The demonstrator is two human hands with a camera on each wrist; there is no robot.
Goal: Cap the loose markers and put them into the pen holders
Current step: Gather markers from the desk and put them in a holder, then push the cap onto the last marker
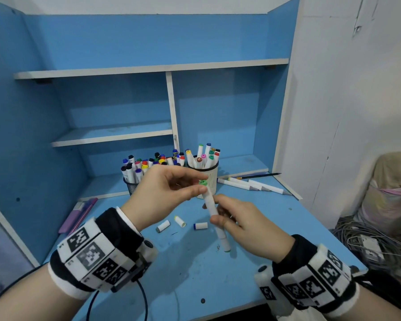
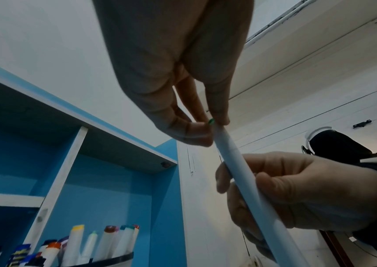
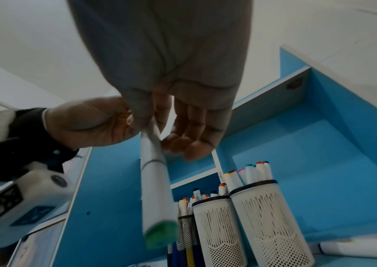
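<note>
Above the desk I hold a white marker [image 1: 214, 214] at a slant, its lower end green [image 1: 227, 250]. My right hand [image 1: 216, 210] grips its barrel [image 3: 155, 189] between thumb and fingers. My left hand [image 1: 200, 185] pinches a green cap [image 1: 203, 182] at the marker's upper tip; in the left wrist view only a sliver of green [image 2: 210, 121] shows between those fingertips. A black mesh holder [image 1: 130, 186] and a white slotted holder [image 1: 212, 178], both full of capped markers, stand just behind my hands. Three loose caps [image 1: 163, 226] [image 1: 180, 221] [image 1: 200, 225] lie on the desk below.
Several uncapped white markers [image 1: 252, 185] and a dark pencil [image 1: 261, 175] lie at the right back of the blue desk [image 1: 195, 274]. Purple pens [image 1: 79, 216] rest at the left edge. Blue shelves [image 1: 116, 133] rise behind. A second white holder [image 3: 272, 216] shows in the right wrist view.
</note>
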